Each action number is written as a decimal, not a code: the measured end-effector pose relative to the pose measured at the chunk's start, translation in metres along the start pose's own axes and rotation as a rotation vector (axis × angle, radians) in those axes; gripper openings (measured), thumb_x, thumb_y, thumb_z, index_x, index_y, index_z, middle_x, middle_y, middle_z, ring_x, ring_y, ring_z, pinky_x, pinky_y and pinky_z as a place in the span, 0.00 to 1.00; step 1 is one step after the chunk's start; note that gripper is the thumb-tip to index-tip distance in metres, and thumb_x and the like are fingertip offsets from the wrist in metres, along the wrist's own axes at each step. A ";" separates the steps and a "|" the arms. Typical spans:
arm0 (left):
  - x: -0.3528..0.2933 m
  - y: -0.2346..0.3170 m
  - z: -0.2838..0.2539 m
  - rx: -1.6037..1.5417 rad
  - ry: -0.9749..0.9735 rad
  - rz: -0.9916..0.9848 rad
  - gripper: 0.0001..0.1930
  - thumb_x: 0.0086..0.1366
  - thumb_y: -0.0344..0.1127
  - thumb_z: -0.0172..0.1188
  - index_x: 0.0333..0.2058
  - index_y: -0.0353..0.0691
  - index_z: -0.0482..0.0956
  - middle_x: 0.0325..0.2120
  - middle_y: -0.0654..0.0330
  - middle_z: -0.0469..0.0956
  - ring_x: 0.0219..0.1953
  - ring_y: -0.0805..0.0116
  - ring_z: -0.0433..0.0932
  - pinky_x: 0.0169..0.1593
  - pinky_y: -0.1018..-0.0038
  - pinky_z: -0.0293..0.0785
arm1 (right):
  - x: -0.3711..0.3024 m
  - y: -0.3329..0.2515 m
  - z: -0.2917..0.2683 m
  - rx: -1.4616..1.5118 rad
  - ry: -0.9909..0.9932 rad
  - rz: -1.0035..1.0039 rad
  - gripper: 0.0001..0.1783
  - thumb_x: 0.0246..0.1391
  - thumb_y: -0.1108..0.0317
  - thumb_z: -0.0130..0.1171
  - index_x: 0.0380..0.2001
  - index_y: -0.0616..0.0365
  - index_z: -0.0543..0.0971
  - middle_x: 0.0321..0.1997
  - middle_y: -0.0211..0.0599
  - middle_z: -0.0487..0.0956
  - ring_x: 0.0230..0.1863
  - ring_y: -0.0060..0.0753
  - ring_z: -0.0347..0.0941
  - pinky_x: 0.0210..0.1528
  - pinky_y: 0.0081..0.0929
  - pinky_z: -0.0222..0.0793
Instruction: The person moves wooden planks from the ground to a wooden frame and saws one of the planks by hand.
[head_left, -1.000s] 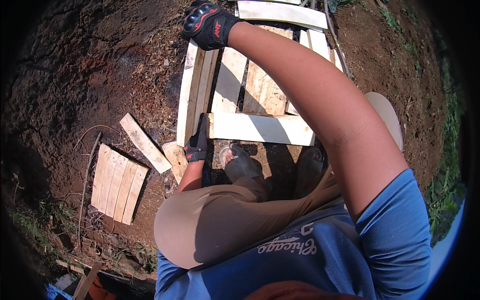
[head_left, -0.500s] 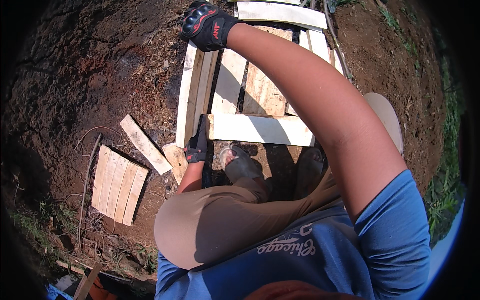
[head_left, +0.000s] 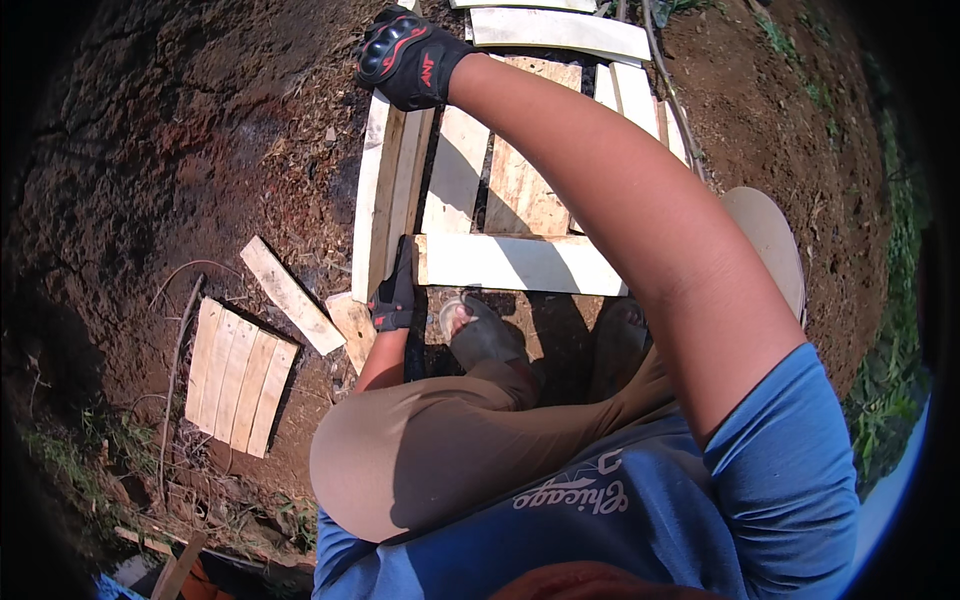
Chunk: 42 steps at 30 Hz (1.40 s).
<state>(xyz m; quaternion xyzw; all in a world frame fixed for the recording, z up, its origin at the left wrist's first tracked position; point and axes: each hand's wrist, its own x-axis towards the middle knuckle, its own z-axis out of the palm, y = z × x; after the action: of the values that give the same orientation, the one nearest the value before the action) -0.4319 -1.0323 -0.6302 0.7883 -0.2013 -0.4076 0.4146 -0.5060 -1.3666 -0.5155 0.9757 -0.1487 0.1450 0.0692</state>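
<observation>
My right hand (head_left: 403, 60), in a black glove with red trim and hard knuckle guards, reaches across to the far left. Its fingers are curled over the far end of a long pale wooden board (head_left: 375, 205), one of a few standing side by side. My left hand (head_left: 393, 290), also gloved in black, is at the near end of these boards. Its fingers lie along the inner side; the thumb is hidden. Beside it, a crosswise board (head_left: 520, 262) forms the near edge of a frame of boards. Flat wooden slats (head_left: 530, 175) lie inside the frame.
A loose board (head_left: 290, 294) and a panel of joined slats (head_left: 240, 378) lie on the dirt at left, near a thin stick (head_left: 180, 380). More boards (head_left: 560, 32) cross the far end. My sandalled feet (head_left: 478, 330) stand just nearer than the frame.
</observation>
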 end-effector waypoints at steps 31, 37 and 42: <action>0.014 -0.034 -0.006 0.033 -0.004 0.069 0.27 0.71 0.50 0.69 0.57 0.32 0.84 0.50 0.50 0.88 0.50 0.62 0.87 0.54 0.67 0.83 | -0.002 -0.001 -0.013 -0.065 -0.055 -0.020 0.06 0.47 0.63 0.69 0.31 0.41 0.88 0.33 0.28 0.87 0.44 0.37 0.86 0.53 0.40 0.78; 0.015 -0.046 -0.014 0.038 0.015 0.076 0.27 0.71 0.50 0.69 0.57 0.32 0.84 0.50 0.50 0.88 0.50 0.61 0.87 0.54 0.67 0.83 | 0.002 -0.005 -0.015 -0.031 -0.028 -0.038 0.06 0.46 0.64 0.69 0.31 0.42 0.88 0.33 0.30 0.87 0.43 0.39 0.86 0.53 0.41 0.78; -0.001 -0.001 -0.003 0.043 0.018 -0.008 0.30 0.70 0.51 0.70 0.59 0.32 0.83 0.54 0.48 0.86 0.55 0.57 0.84 0.60 0.63 0.79 | -0.002 0.002 -0.010 -0.029 -0.022 -0.025 0.07 0.46 0.64 0.69 0.31 0.43 0.88 0.34 0.31 0.87 0.44 0.40 0.86 0.55 0.41 0.78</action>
<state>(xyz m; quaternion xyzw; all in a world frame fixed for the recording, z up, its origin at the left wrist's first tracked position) -0.4300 -1.0293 -0.6288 0.8014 -0.2032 -0.3978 0.3977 -0.5109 -1.3663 -0.5067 0.9779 -0.1395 0.1311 0.0836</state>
